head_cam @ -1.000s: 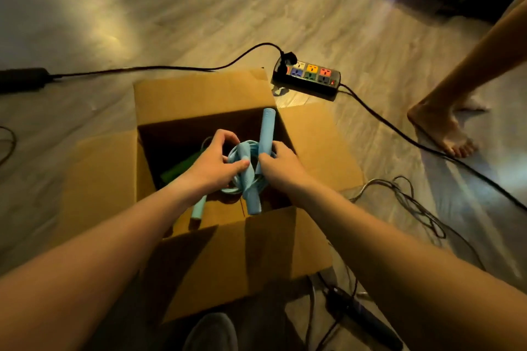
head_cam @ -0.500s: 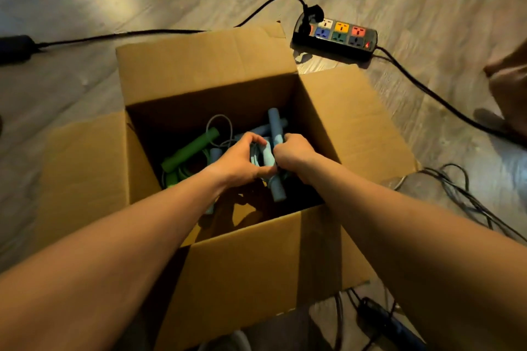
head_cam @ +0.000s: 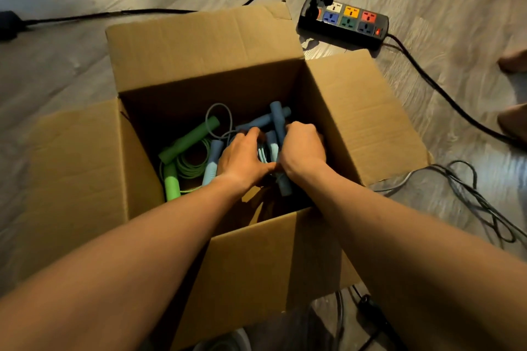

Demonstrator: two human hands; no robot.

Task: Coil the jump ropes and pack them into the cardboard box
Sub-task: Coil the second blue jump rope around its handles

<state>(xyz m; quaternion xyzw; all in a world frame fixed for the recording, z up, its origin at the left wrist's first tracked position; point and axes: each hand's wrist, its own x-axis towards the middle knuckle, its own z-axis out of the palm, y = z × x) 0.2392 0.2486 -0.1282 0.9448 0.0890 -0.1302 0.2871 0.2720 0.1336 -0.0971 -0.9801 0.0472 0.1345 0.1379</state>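
Went from holding the blue rope [head_cam: 273,148] up at the rim a second ago to having it right down inside the box [head_cam: 205,48] — so basically the drop-off part of this one. Left hand [head_cam: 242,158] curled over the coil's left side, fingers bent onto it; right hand [head_cam: 302,148] clenched on the right side near the handles. Both gripping, nothing let go yet.

Blue bundle sat toward the right of the box floor, one handle [head_cam: 275,114] poking up toward the far wall, another sticking out below the right wrist toward the near wall. Green rope [head_cam: 189,158] already packed on the left, coiled, handles alongside. Looked like another blue rope's handles in there too, crossing behind the hands, hard to separate which belonged to which.

Probably just needs a release without the coil springing open. More cord [head_cam: 479,196] lying loose on the floor to the right of the box — couldn't tell if rope or cable. Power strip [head_cam: 346,23] behind the box, out of the way.
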